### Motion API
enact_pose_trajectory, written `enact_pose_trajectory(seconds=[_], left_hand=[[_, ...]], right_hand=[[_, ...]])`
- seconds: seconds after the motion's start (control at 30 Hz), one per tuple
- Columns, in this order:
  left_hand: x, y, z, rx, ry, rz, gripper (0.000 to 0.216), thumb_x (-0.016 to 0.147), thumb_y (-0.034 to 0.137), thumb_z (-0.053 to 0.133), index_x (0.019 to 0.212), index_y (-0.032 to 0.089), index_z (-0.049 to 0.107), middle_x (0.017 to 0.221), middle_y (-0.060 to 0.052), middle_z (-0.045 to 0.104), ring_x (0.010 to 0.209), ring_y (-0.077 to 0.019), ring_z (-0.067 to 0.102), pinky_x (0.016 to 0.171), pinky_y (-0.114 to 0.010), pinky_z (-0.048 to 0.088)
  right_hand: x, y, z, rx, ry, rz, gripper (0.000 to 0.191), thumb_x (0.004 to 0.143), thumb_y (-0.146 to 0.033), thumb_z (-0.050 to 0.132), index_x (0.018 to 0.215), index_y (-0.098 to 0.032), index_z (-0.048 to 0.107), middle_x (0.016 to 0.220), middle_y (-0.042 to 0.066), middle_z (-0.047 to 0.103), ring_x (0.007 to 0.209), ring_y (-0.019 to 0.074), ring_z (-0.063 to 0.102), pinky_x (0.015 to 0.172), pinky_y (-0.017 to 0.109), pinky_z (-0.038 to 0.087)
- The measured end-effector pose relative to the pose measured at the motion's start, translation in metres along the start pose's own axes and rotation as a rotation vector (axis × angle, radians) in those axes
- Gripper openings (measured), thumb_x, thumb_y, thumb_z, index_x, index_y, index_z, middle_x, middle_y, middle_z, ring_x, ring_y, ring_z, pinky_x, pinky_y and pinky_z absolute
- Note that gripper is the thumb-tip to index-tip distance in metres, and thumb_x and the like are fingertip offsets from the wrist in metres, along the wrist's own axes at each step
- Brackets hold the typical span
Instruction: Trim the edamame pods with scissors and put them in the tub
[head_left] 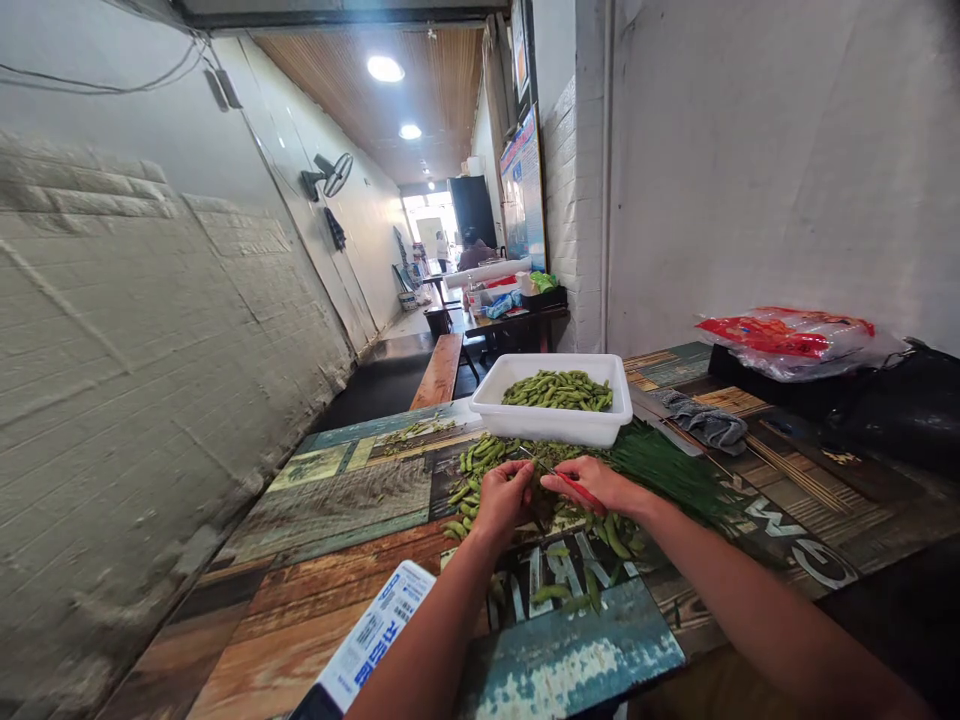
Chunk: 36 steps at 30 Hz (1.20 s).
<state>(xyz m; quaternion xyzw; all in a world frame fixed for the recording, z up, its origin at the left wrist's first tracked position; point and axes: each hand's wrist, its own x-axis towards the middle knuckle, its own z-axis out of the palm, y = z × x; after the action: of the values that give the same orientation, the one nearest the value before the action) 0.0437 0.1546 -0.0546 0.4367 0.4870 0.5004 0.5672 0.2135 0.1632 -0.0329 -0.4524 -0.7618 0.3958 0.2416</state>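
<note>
My right hand [589, 484] grips a pair of scissors with red handles [576, 490]. Their thin metal blades point left, toward my other hand. Fingers pinched together, my left hand [507, 492] is close to the blade tips; whatever lies between its fingertips is too small and hidden to name. Under and around both hands spreads a loose pile of green edamame pods [469, 490], with a few pods [551, 594] nearer to me. Just beyond the pile stands a white plastic tub [551, 428] holding many more pods [559, 388].
Long green chives [664, 470] lie right of the pile. Farther right are a grey cloth [701, 418], thin wooden sticks [799, 465] and a red-and-clear plastic package [795, 335]. A white-and-blue box [382, 620] is by my left forearm. Trimmings [412, 433] lie left of the tub.
</note>
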Motion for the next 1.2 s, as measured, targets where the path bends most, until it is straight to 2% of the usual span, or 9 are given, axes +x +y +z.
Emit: enact_pose_trajectory(seconds=[0.17, 0.6, 0.77, 0.9, 1.03, 1.2], left_hand=[[-0.003, 0.003, 0.002, -0.039, -0.012, -0.038, 0.069, 0.043, 0.066, 0.078, 0.083, 0.012, 0.06, 0.039, 0.006, 0.042, 0.032, -0.0057, 0.027, 0.037, -0.02, 0.014], [0.001, -0.001, -0.004, 0.017, -0.087, -0.057, 0.065, 0.05, 0.062, 0.077, 0.087, 0.012, 0.06, 0.04, 0.006, 0.042, 0.032, -0.006, 0.026, 0.038, -0.02, 0.013], [0.001, 0.003, -0.009, 0.067, -0.087, -0.027, 0.058, 0.048, 0.057, 0.08, 0.077, 0.011, 0.06, 0.043, 0.004, 0.046, 0.037, -0.0058, 0.031, 0.04, -0.02, 0.015], [0.003, 0.005, -0.01, -0.023, -0.034, -0.024, 0.051, 0.048, 0.053, 0.08, 0.07, 0.013, 0.058, 0.048, 0.002, 0.049, 0.04, -0.0059, 0.034, 0.041, -0.02, 0.017], [0.006, 0.005, -0.007, -0.193, 0.034, 0.014, 0.046, 0.045, 0.046, 0.081, 0.067, 0.012, 0.058, 0.06, -0.002, 0.056, 0.045, -0.0053, 0.037, 0.042, -0.019, 0.018], [0.007, 0.004, -0.003, -0.324, 0.095, 0.007, 0.042, 0.042, 0.039, 0.081, 0.059, 0.013, 0.052, 0.051, 0.003, 0.045, 0.045, -0.0045, 0.033, 0.042, -0.019, 0.015]], right_hand=[[-0.001, -0.001, -0.001, 0.017, -0.005, 0.017, 0.06, 0.071, -0.077, 0.047, 0.056, -0.019, 0.042, 0.049, -0.005, 0.039, 0.046, 0.0072, 0.031, 0.043, 0.021, 0.021], [0.0, 0.003, 0.001, -0.118, 0.047, -0.04, 0.06, 0.073, -0.074, 0.047, 0.051, -0.018, 0.039, 0.052, -0.005, 0.03, 0.052, 0.008, 0.028, 0.047, 0.022, 0.017], [-0.001, 0.0, 0.0, -0.118, 0.048, -0.018, 0.061, 0.07, -0.074, 0.051, 0.049, -0.018, 0.037, 0.051, -0.005, 0.029, 0.052, 0.0076, 0.027, 0.047, 0.022, 0.017], [-0.002, 0.001, -0.002, -0.01, 0.055, 0.026, 0.06, 0.068, -0.074, 0.054, 0.051, -0.018, 0.039, 0.049, -0.005, 0.036, 0.047, 0.0069, 0.032, 0.043, 0.021, 0.02], [-0.003, 0.0, -0.004, 0.179, -0.019, 0.132, 0.059, 0.069, -0.075, 0.055, 0.058, -0.019, 0.043, 0.049, -0.005, 0.046, 0.038, 0.0069, 0.04, 0.035, 0.019, 0.027], [0.002, 0.006, -0.003, 0.312, -0.078, 0.18, 0.057, 0.069, -0.075, 0.056, 0.068, -0.019, 0.049, 0.053, -0.005, 0.052, 0.038, 0.0083, 0.046, 0.032, 0.019, 0.035]])
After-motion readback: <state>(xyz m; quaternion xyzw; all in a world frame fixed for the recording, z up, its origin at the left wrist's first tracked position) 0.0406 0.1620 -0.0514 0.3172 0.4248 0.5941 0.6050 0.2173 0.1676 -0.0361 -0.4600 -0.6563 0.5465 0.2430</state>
